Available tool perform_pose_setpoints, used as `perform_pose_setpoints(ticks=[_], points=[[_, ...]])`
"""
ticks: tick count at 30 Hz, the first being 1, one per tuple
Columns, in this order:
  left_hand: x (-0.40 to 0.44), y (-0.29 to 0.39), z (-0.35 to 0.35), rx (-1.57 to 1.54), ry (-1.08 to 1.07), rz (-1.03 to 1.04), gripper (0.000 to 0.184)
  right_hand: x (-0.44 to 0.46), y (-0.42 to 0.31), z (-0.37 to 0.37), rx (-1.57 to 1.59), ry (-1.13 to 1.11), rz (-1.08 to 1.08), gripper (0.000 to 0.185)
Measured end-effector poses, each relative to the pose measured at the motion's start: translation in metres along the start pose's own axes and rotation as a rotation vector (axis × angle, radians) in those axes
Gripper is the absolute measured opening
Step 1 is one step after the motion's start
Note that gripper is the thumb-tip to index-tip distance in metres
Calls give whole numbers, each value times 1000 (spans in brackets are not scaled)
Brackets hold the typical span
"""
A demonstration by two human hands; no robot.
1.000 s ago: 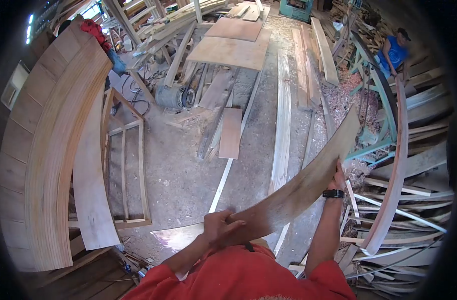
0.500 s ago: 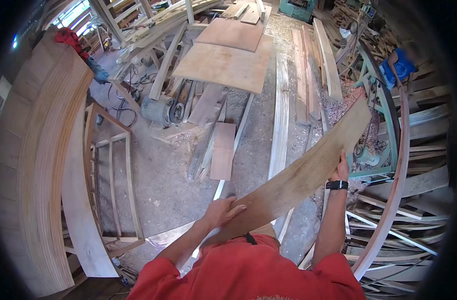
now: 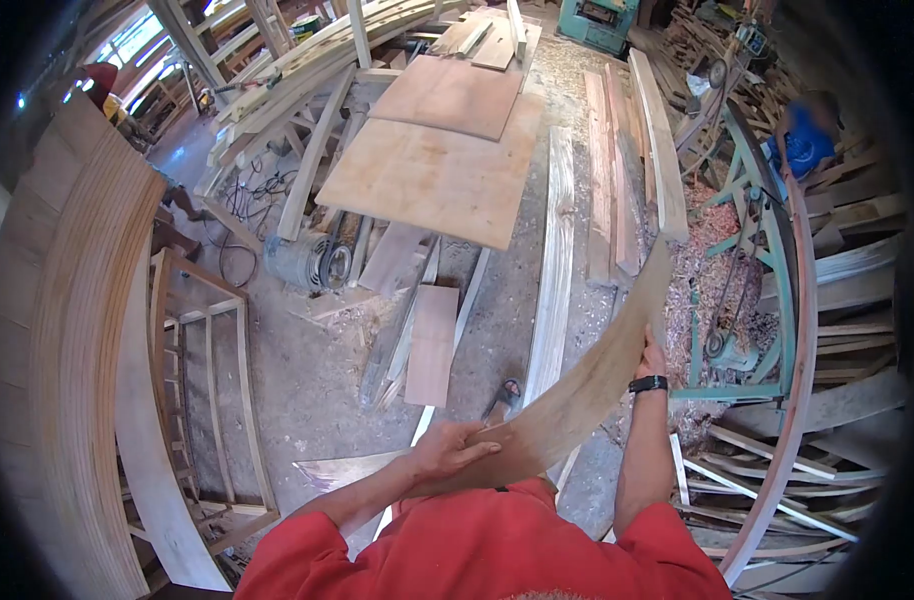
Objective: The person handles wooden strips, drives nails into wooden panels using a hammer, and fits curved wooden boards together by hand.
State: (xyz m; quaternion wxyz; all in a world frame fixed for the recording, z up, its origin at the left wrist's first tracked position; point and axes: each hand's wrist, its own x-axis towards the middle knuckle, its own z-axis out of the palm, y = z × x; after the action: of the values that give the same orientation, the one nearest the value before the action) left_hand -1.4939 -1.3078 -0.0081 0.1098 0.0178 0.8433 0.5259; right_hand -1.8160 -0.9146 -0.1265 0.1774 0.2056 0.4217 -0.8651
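A long brown wooden board [image 3: 575, 392] lies slantwise in front of my body, its near end by my red shirt and its far end up toward the right. My left hand [image 3: 453, 450] is closed on the near part, thumb over the top face. My right hand [image 3: 653, 362], with a black watch on its wrist, grips the right edge farther along; most of its fingers are hidden under the board. Beyond the board, a reddish plank [image 3: 433, 345] lies over narrow strips near the floor. My sandalled foot [image 3: 504, 398] shows beside the board.
Plywood sheets [image 3: 427, 185] lie stacked ahead. A motor [image 3: 302, 262] sits on the floor left of them. Long planks [image 3: 554, 270] stretch away ahead. On the right stand a green machine frame [image 3: 785, 290] and a person in blue [image 3: 807, 138]. A wooden frame [image 3: 245, 400] and tall boards [image 3: 87, 330] are on the left.
The board's far end has swung left and nearer, and my right hand has shifted slightly left with it. The plywood appears closer, and my foot has come into sight.
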Motion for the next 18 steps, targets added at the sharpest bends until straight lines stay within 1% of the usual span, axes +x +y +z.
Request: perform_pose_setpoints(ticks=[1,5,7,8,9,11,12,13,14,16,17,18], points=[[13,-1,-1,18,-51,-41,46,20,6,-5,24,-12,59,50],[71,10,-8,14,-15,-23,47,92,12,-6,-28,-20,75,51],[104,17,-12,71,-80,-29,47,124,2,-14,28,-97,226,53],[123,21,-11,80,-89,4,47,148,6,-19,-25,-28,215,54],[135,22,-9,104,-61,22,47,179,9,-39,-70,43,191,55],[161,32,-15,137,-45,73,47,190,7,-24,-102,53,199,55],[173,42,-21,59,-38,101,47,202,8,-20,-63,93,223,51],[184,48,-26,-22,-27,114,47,210,6,-20,-5,12,257,47],[199,50,-29,-18,-23,123,47,217,5,-18,49,-75,301,43],[221,52,-35,41,4,146,47,233,-1,-7,79,-109,348,42],[232,52,-42,50,44,123,47,240,-5,3,117,-124,388,42],[246,53,-47,31,9,169,47,249,-9,10,137,-146,438,41]])
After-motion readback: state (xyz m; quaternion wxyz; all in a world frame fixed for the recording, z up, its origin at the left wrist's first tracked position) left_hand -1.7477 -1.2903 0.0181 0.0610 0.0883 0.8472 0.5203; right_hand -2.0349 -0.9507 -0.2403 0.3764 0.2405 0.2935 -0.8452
